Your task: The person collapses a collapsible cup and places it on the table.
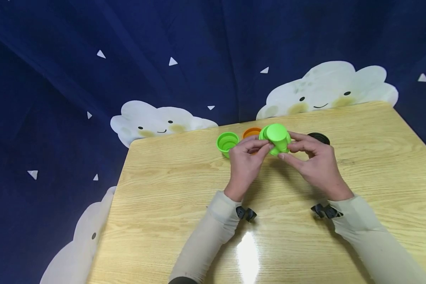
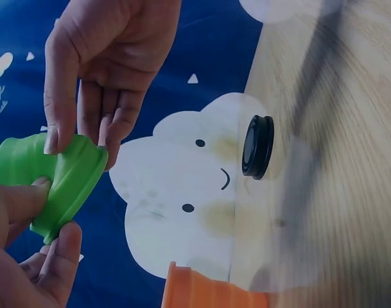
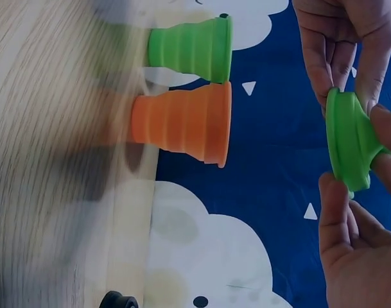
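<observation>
A green collapsible cup (image 1: 277, 134) is held above the table between both hands, its narrow end turned up toward the head camera. My left hand (image 1: 246, 161) pinches its left side with thumb and fingers. On its right side, the thumb and fingers of my right hand (image 1: 316, 161) grip the rim. In the left wrist view the wall of this cup (image 2: 70, 183) looks bent and unevenly folded. Behind the hands stand a second green cup (image 1: 227, 142) and an orange cup (image 1: 252, 131), the latter partly hidden by the left hand. Both stand extended in the right wrist view.
A low round black object (image 1: 319, 137), ridged at its side, lies on the table beyond the right hand. The wooden table (image 1: 163, 189) ends at a dark blue curtain (image 1: 184, 35) with white clouds. Small black devices (image 1: 246, 213) are strapped at both wrists.
</observation>
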`<action>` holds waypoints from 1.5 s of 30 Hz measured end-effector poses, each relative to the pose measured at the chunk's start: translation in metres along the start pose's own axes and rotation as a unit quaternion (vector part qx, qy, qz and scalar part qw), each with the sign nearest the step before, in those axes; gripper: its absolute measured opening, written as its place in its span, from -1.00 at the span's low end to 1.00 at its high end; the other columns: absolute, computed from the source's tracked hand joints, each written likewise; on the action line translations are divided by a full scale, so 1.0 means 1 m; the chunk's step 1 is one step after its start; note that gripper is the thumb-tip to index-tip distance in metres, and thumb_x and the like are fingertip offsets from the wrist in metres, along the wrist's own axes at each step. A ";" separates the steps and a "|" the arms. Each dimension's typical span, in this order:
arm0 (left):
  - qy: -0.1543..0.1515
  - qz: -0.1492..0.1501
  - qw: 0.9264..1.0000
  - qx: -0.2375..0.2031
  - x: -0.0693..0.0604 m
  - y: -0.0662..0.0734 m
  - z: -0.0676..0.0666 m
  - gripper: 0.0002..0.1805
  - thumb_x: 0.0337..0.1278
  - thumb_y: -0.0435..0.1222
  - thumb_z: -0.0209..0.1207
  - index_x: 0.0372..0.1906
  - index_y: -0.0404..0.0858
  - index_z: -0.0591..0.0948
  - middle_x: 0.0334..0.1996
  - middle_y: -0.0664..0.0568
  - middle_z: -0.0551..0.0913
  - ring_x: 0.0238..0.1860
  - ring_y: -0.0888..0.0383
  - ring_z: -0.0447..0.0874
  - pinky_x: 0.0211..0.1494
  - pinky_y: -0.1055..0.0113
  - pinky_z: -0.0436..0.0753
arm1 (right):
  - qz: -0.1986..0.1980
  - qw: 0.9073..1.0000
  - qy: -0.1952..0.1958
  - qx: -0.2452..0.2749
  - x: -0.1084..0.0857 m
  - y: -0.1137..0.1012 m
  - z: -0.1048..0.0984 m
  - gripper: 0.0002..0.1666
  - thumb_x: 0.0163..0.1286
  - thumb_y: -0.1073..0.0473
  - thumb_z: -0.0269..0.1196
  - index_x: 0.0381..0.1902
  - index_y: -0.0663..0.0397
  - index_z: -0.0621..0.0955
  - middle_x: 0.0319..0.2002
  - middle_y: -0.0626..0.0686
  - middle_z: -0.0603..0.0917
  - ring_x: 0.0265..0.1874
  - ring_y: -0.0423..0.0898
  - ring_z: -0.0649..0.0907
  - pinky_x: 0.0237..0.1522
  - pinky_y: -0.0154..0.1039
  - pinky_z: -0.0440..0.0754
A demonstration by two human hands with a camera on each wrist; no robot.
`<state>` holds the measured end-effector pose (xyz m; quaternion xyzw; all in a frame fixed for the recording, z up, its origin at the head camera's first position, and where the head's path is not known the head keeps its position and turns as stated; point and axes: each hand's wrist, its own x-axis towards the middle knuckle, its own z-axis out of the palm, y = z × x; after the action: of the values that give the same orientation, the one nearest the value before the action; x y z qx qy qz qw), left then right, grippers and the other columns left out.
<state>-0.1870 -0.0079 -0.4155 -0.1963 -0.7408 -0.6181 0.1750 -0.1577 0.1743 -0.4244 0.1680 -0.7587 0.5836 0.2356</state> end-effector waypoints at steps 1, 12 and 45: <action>0.001 0.005 1.000 0.001 0.000 0.000 0.000 -0.87 0.04 -0.51 0.43 -0.26 -0.47 0.77 -0.19 -0.22 0.75 -0.17 0.07 0.74 -0.17 0.33 0.74 | -0.001 1.000 0.003 -0.002 0.000 0.000 0.000 -0.66 -0.07 0.64 0.50 -0.28 0.35 0.76 0.12 0.21 0.66 0.09 -0.11 0.64 0.00 -0.45 0.61; 0.010 0.123 0.989 0.080 -0.001 0.003 -0.001 -0.90 0.08 -0.41 0.45 -0.29 -0.37 0.81 -0.18 -0.12 0.75 -0.15 0.16 0.74 -0.11 0.50 0.67 | -0.001 0.996 0.070 -0.061 0.002 -0.006 0.006 -0.83 -0.04 0.51 0.56 -0.55 0.28 0.76 -0.08 0.17 0.75 -0.16 -0.23 0.66 -0.32 -0.49 0.57; 0.005 -0.081 0.987 -0.137 -0.003 -0.007 -0.003 -0.85 0.08 -0.44 0.44 -0.24 -0.44 0.78 -0.27 -0.11 0.77 -0.21 0.16 0.73 -0.14 0.27 0.74 | 0.134 0.987 0.031 -0.086 0.010 -0.021 0.003 -0.75 0.02 0.25 0.62 -0.33 0.20 0.81 -0.12 0.11 0.76 -0.32 -0.27 0.69 -0.38 -0.54 0.61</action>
<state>-0.1883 -0.0122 -0.4225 -0.1548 -0.6616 -0.7269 0.0998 -0.1552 0.1656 -0.4024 0.0254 -0.8141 0.5474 0.1922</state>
